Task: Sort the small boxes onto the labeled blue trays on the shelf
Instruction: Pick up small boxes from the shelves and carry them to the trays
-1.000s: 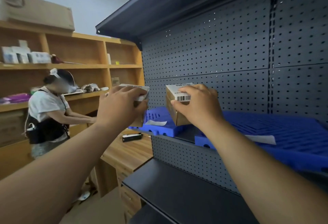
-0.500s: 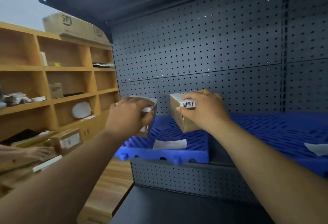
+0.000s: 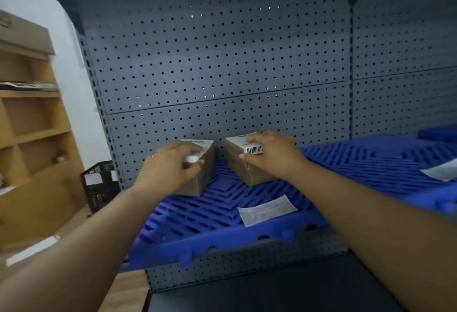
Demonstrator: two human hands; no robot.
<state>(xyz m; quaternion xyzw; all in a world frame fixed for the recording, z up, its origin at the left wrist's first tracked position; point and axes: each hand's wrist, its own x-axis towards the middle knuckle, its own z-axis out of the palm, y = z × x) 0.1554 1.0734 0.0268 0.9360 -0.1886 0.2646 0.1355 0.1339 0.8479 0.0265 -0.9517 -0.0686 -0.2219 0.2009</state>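
My left hand (image 3: 170, 169) grips a small brown box (image 3: 203, 173) with a white top label. My right hand (image 3: 272, 154) grips a second brown box (image 3: 238, 165) that carries a barcode sticker. Both boxes sit low over the back of the left blue slatted tray (image 3: 212, 235) on the grey pegboard shelf; whether they touch it I cannot tell. A white paper label (image 3: 267, 210) lies on that tray near its front edge. A second blue tray (image 3: 376, 163) lies to the right with its own paper label (image 3: 442, 172).
The dark pegboard back wall (image 3: 222, 64) stands right behind the boxes. A lower dark shelf (image 3: 272, 294) juts out below. To the left are a black crate (image 3: 99, 185), a wooden cabinet (image 3: 32, 138) and a wooden desk top (image 3: 123, 292).
Both hands have carried their boxes forward and down over the left blue tray. My view has swung right and closer to the shelf; the other person has left the view.
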